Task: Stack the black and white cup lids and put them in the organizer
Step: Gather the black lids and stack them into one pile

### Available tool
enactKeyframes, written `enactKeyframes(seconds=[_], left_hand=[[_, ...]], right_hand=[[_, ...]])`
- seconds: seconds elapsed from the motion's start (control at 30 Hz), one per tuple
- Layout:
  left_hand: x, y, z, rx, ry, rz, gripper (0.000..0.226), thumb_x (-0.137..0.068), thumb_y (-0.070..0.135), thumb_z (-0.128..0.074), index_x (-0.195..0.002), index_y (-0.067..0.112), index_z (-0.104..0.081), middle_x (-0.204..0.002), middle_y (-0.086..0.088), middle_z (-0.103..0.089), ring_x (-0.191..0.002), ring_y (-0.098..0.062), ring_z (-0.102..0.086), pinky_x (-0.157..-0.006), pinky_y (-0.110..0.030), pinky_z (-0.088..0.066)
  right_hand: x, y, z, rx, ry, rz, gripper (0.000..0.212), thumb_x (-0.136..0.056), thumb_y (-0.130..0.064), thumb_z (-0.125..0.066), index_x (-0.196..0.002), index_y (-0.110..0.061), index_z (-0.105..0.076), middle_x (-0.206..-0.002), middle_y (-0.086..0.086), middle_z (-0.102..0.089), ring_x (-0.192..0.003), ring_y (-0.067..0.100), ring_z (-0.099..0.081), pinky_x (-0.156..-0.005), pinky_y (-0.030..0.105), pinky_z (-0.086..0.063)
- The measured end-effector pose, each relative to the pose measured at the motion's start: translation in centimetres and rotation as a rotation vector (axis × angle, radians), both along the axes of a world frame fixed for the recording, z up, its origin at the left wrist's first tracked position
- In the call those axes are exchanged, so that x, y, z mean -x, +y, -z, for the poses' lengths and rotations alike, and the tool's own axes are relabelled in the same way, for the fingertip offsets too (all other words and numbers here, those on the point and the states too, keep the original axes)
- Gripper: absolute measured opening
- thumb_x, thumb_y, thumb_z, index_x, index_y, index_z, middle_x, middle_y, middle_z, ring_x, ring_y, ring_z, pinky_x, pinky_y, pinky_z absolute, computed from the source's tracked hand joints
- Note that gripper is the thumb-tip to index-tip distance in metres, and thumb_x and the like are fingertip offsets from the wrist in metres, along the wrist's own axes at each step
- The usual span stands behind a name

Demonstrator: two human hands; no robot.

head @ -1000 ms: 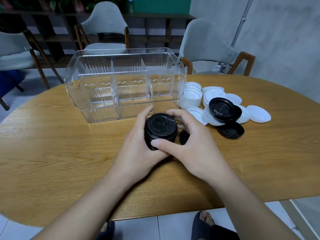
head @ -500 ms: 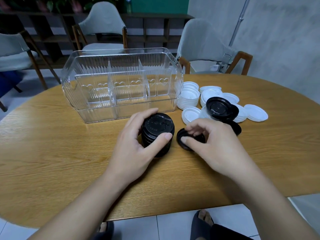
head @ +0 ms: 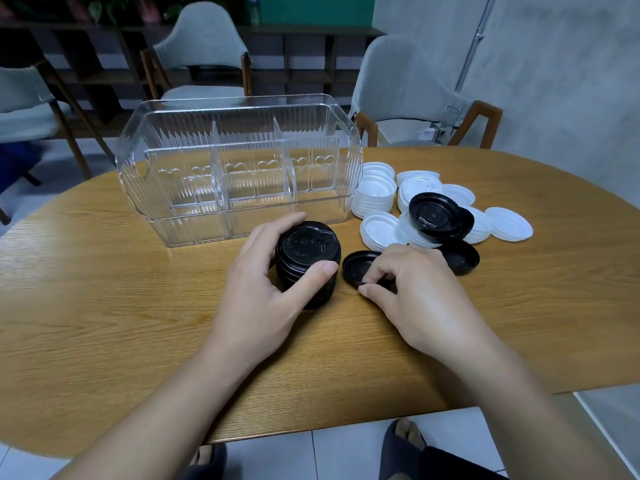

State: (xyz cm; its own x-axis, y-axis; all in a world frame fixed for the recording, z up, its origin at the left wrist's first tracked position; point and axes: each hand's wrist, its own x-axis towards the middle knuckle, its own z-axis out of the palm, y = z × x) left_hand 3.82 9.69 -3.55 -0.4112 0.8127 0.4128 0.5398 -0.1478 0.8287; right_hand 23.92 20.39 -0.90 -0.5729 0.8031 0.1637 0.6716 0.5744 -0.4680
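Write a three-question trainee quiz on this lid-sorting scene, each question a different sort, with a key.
1. True or false: the clear organizer already holds lids.
2. Multiple choice: what does the left hand hold? A) a stack of white lids B) the black lid stack C) the organizer's rim
3. Fill in: the right hand pinches a single ____ lid lying on the table.

Key
1. False: its compartments show no lids.
2. B: fingers and thumb curl round the stack, which stands on the table.
3. Black: the loose black lid lies just right of the stack. The white lids sit farther right, beside the organizer.
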Motion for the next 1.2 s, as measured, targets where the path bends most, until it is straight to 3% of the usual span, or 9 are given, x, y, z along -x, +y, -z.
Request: enactKeyframes(seconds=[0.17,0.3,0.47,0.53,0.63,0.83,0.97,1.1,1.2], left_hand=[[0.1,-0.1,0.1,0.004,-0.008,0.006,0.068,-0.091,0.054,-0.080,-0.153,0.031,-0.062,-0.142,0.017,-0.065,-0.136,-0.007,-0.063,-0.114,-0.033,-0.052],[0.3,-0.1,0.2,0.014,-0.013,0.005,0.072,-0.093,0.056,-0.085,-0.156,0.033,-0.058,-0.147,0.019,-0.064,-0.140,-0.007,-0.061,-0.118,-0.041,-0.051],[0.4,-0.1,0.0,0.013,-0.008,0.016,0.083,-0.088,0.063,-0.083,-0.160,0.035,-0.053,-0.151,0.020,-0.059,-0.147,-0.007,-0.055,-0.122,-0.039,-0.047],[0.3,-0.3,-0.4,-0.008,0.036,0.018,0.088,-0.088,0.062,-0.087,-0.162,0.032,-0.051,-0.155,0.017,-0.057,-0.151,-0.008,-0.051,-0.126,-0.035,-0.042],[-0.1,-0.6,-1.1,-0.064,0.142,0.019,0.099,-0.084,0.053,-0.094,-0.166,0.025,-0.047,-0.162,0.012,-0.053,-0.157,-0.013,-0.046,-0.129,-0.032,-0.035],[-0.1,-0.4,-0.9,-0.222,0.280,0.069,0.104,-0.085,0.042,-0.095,-0.168,0.011,-0.041,-0.168,0.001,-0.050,-0.159,-0.025,-0.044,-0.129,-0.061,-0.035],[-0.1,-0.4,-0.8,-0.262,0.299,0.046,0.092,-0.084,0.042,-0.095,-0.158,0.006,-0.056,-0.157,0.004,-0.059,-0.152,-0.019,-0.049,-0.128,-0.051,-0.038],[-0.2,-0.5,-0.8,-0.234,0.255,-0.012,0.084,-0.081,0.047,-0.095,-0.150,0.013,-0.061,-0.146,0.007,-0.063,-0.141,-0.020,-0.055,-0.121,-0.035,-0.040],[-0.1,-0.4,-0.7,-0.223,0.238,-0.044,0.083,-0.081,0.050,-0.094,-0.148,0.015,-0.061,-0.143,0.009,-0.063,-0.138,-0.021,-0.055,-0.118,-0.031,-0.040]], right_hand=[[-0.1,0.2,0.2,-0.022,0.164,0.028,0.017,-0.094,-0.034,-0.085,-0.080,-0.030,-0.076,-0.087,-0.015,-0.069,-0.089,0.008,-0.063,-0.091,0.034,-0.048],[-0.6,0.5,-0.7,0.139,0.556,0.133,0.014,-0.099,-0.031,-0.082,-0.087,-0.024,-0.080,-0.087,-0.009,-0.078,-0.083,0.003,-0.069,-0.080,0.019,-0.049],[-0.6,0.9,-1.5,0.550,1.028,0.142,0.023,-0.108,-0.027,-0.069,-0.105,-0.009,-0.081,-0.108,0.017,-0.083,-0.104,0.038,-0.077,-0.102,0.048,-0.060],[-0.3,0.5,-1.9,0.690,1.128,0.112,0.025,-0.110,-0.027,-0.064,-0.107,-0.008,-0.079,-0.111,0.017,-0.082,-0.098,0.031,-0.076,-0.098,0.044,-0.058],[0.3,-0.2,-2.3,0.838,1.173,0.038,0.025,-0.110,-0.027,-0.062,-0.114,-0.008,-0.078,-0.116,0.018,-0.081,-0.102,0.029,-0.073,-0.100,0.045,-0.055],[1.4,-1.6,-2.3,0.891,1.099,-0.114,0.032,-0.107,-0.023,-0.062,-0.120,0.004,-0.075,-0.116,0.023,-0.080,-0.100,0.029,-0.074,-0.099,0.047,-0.059],[1.8,-2.0,-2.1,0.871,1.084,-0.157,0.031,-0.103,-0.025,-0.064,-0.111,0.002,-0.076,-0.108,0.022,-0.080,-0.093,0.025,-0.075,-0.092,0.037,-0.061],[2.0,-1.9,-2.1,0.795,1.079,-0.175,0.044,-0.098,-0.027,-0.073,-0.128,0.005,-0.072,-0.122,0.025,-0.078,-0.111,0.032,-0.074,-0.105,0.044,-0.057],[2.0,-2.2,-2.4,0.746,1.049,-0.175,0.050,-0.083,-0.025,-0.084,-0.128,-0.007,-0.075,-0.119,0.015,-0.081,-0.108,0.024,-0.078,-0.099,0.035,-0.059]])
